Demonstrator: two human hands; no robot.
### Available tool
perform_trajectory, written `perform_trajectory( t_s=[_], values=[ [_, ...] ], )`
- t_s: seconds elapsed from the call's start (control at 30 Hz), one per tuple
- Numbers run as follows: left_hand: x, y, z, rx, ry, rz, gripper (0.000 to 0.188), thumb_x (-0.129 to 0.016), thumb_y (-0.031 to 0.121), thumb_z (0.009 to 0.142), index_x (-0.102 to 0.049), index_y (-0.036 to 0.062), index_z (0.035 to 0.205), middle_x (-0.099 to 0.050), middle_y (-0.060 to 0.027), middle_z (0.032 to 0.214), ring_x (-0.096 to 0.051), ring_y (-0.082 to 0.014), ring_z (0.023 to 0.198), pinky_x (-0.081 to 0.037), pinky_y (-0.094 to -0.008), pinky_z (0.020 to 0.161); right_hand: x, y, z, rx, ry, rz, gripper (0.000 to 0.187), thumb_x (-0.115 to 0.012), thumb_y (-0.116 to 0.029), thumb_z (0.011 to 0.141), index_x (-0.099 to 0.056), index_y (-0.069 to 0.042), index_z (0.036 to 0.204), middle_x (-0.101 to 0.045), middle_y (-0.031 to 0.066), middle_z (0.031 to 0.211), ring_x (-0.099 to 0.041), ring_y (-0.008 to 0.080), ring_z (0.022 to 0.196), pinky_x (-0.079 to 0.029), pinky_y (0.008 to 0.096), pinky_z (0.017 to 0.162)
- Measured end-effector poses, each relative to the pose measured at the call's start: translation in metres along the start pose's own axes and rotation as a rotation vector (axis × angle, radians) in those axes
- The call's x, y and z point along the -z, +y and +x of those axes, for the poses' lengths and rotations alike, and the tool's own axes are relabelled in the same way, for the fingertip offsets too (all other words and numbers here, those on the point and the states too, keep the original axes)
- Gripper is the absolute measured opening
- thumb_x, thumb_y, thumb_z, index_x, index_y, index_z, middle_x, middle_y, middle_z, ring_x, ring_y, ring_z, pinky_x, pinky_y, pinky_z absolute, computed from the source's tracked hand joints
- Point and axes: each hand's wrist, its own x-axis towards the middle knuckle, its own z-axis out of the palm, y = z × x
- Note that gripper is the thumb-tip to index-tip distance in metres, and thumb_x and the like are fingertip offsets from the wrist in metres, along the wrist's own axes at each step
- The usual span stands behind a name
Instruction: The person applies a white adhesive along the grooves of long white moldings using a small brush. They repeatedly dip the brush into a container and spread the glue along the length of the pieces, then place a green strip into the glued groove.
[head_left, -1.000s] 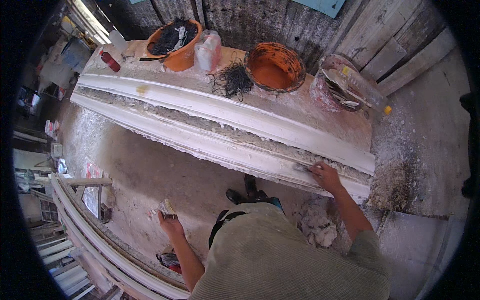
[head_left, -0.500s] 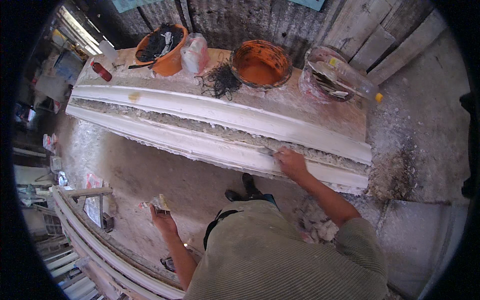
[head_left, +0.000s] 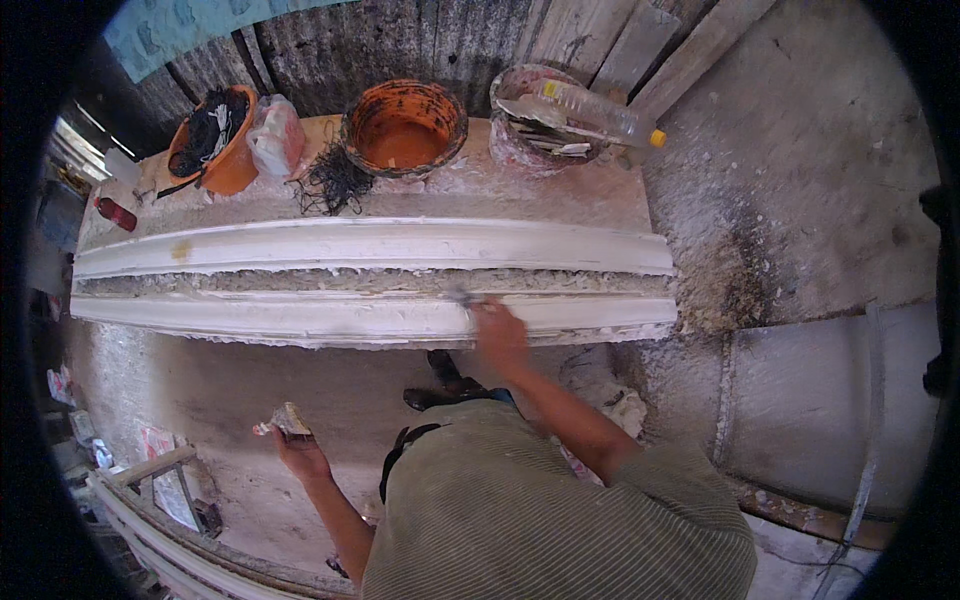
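The near strip point(head_left: 330, 316) is lying along the front of the counter point(head_left: 590, 200), its long axis running left to right across the person's front, nearly level, one end pointing to each side. The far strip point(head_left: 400, 243) is lying parallel behind it, a rough grey band point(head_left: 240, 281) filling the space between.

The right hand point(head_left: 500, 335) is closing round a small tool point(head_left: 460, 297), whose tip is pointing left and slightly away from the person. Both are looking blurred, so I can't tell whether the tool is touching the strip. That hand is sitting over the near strip, right of its middle.

The left hand point(head_left: 303, 458) is pinching a pale piece point(head_left: 288, 418) between thumb and fingers, out above the floor point(head_left: 250, 375), well apart from the near strip and on the person's side of it. Behind the strips, an orange tub point(head_left: 405, 145) is standing beside some dark fibre point(head_left: 338, 182).
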Motion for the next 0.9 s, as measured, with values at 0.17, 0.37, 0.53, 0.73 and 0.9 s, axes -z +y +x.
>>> perform_trajectory(
  t_s=[0.17, 0.37, 0.53, 0.73, 0.9],
  values=[
    [0.019, 0.001, 0.003, 0.012, -0.002, -0.051, 0.043, -0.056, 0.037, 0.103, -0.055, 0.0083, 0.135, -0.059, -0.0074, 0.138, -0.059, -0.0216, 0.122, -0.050, -0.0352, 0.097, 0.070, 0.169, -0.065, -0.552, -0.052, -0.469, 0.027, -0.058, -0.025, 0.094, -0.066, -0.017, 0.119, -0.063, 0.0043, 0.121, -0.070, 0.0329, 0.074, -0.057, 0.0483, 0.061],
    [0.018, 0.000, 0.005, 0.061, 0.043, -0.044, 0.042, -0.055, 0.036, 0.103, -0.056, 0.0088, 0.135, -0.059, -0.0075, 0.139, -0.060, -0.0220, 0.121, -0.050, -0.0347, 0.096, 0.095, 0.218, -0.062, -0.480, 0.178, -0.047, 0.023, -0.071, -0.021, 0.089, -0.071, -0.008, 0.107, -0.071, 0.0115, 0.102, -0.071, 0.0294, 0.082, -0.057, 0.0400, 0.072],
    [-0.007, 0.009, 0.013, 0.016, -0.051, 0.014, 0.041, -0.055, 0.035, 0.103, -0.056, 0.0090, 0.135, -0.061, -0.0084, 0.136, -0.059, -0.0221, 0.122, -0.050, -0.0355, 0.098, 0.105, 0.239, -0.041, -0.457, -0.257, 0.619, 0.030, -0.075, -0.022, 0.088, -0.073, -0.005, 0.112, -0.073, 0.0054, 0.093, -0.066, 0.0166, 0.074, -0.056, 0.0336, 0.069],
    [-0.036, 0.016, 0.010, 0.015, -0.093, 0.031, 0.042, -0.057, 0.035, 0.102, -0.055, 0.0078, 0.133, -0.062, -0.0083, 0.133, -0.059, -0.0228, 0.121, -0.047, -0.0368, 0.100, 0.129, 0.268, 0.006, -0.368, -0.471, 0.553, 0.028, -0.075, -0.021, 0.089, -0.075, -0.002, 0.110, -0.074, 0.0084, 0.090, -0.065, 0.0128, 0.068, -0.054, 0.0310, 0.062],
    [-0.048, 0.007, -0.001, -0.002, -0.051, 0.041, 0.043, -0.059, 0.036, 0.100, -0.056, 0.0071, 0.132, -0.063, -0.0075, 0.129, -0.060, -0.0232, 0.119, -0.046, -0.0371, 0.101, 0.045, 0.118, 0.071, 0.093, -0.409, 0.279, 0.031, -0.073, -0.029, 0.088, -0.076, -0.009, 0.112, -0.073, 0.0133, 0.108, -0.070, 0.0232, 0.090, -0.055, 0.0353, 0.077]
  ],
)
